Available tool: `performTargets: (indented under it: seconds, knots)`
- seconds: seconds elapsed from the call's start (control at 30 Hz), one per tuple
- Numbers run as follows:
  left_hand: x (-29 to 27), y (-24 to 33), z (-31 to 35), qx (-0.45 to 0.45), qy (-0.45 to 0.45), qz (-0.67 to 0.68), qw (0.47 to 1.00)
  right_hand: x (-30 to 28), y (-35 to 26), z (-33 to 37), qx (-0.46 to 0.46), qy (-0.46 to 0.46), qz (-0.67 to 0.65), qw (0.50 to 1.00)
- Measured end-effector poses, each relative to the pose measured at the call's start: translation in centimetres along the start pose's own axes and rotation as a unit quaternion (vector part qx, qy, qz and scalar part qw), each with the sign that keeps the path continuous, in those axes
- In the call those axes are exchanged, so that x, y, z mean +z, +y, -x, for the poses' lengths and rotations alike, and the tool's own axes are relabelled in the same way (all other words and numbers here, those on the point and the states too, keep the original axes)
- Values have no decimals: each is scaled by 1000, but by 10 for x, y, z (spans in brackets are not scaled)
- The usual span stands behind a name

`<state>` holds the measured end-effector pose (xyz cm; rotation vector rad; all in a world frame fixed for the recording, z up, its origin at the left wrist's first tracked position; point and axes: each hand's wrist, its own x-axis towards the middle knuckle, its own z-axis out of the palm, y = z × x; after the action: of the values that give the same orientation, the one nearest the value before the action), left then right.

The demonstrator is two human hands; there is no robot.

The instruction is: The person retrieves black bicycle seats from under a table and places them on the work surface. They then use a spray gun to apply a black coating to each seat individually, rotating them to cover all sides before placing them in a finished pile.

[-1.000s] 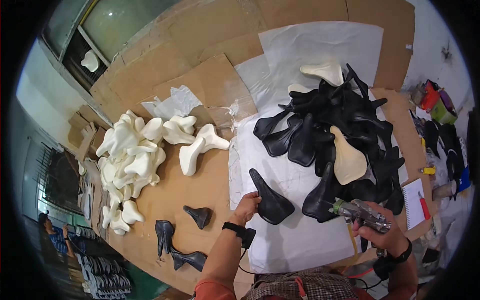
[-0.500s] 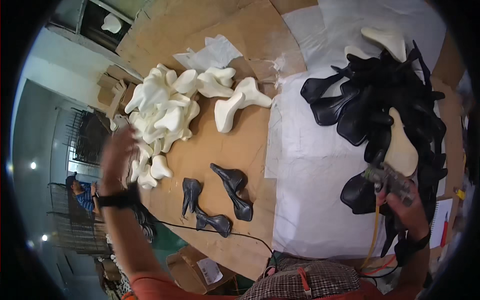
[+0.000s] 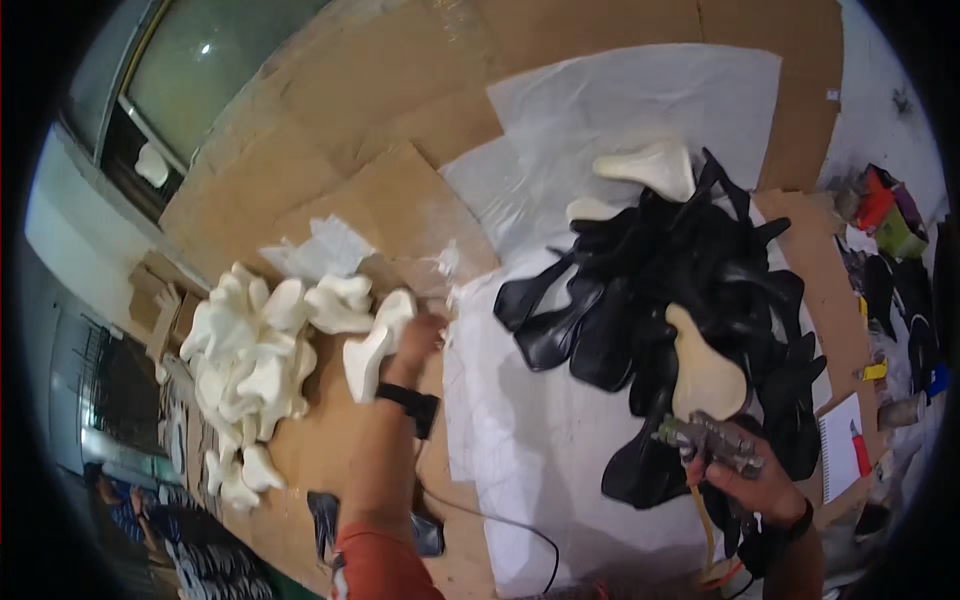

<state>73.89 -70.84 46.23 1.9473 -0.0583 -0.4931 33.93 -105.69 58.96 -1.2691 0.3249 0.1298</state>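
Note:
My left hand (image 3: 422, 340) is over the narrow end of a cream, saddle-shaped foam pad (image 3: 398, 308); its fingers are blurred and partly hidden, so I cannot tell whether they grip it. A second foam pad (image 3: 364, 362) lies against that one, beside my wrist. My right hand (image 3: 755, 485) is closed around a metal spray gun (image 3: 715, 445) with a yellow hose. Just beyond the gun, a cream foam pad (image 3: 708, 370) rests on a heap of black saddle-shaped pieces (image 3: 680, 260). Two black pieces (image 3: 322, 520) on the cardboard are partly covered by my left arm.
A pile of cream foam pads (image 3: 250, 360) stands at the left. White sheeting (image 3: 530, 440) covers cardboard (image 3: 400, 60) under the black heap. At the right lie a notebook (image 3: 838, 450) and a red-handled tool (image 3: 860, 450). A dark cable (image 3: 500, 518) crosses the front. Another person (image 3: 125, 505) is at far left.
My left hand has swung right from the cream pile to the separate foam pads. The view has shifted, showing more of the right side. My right hand still holds the spray gun.

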Motion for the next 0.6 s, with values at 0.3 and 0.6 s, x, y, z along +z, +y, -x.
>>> performTargets:
  seconds: [0.3,0.6]
  knots:
    - [168,-36,-76,243,137,-434,857,-16,15,-37,56,48,-3,997]
    - [62,-52,73,-94,72,284,951,25,22,-28,55,-40,11,998]
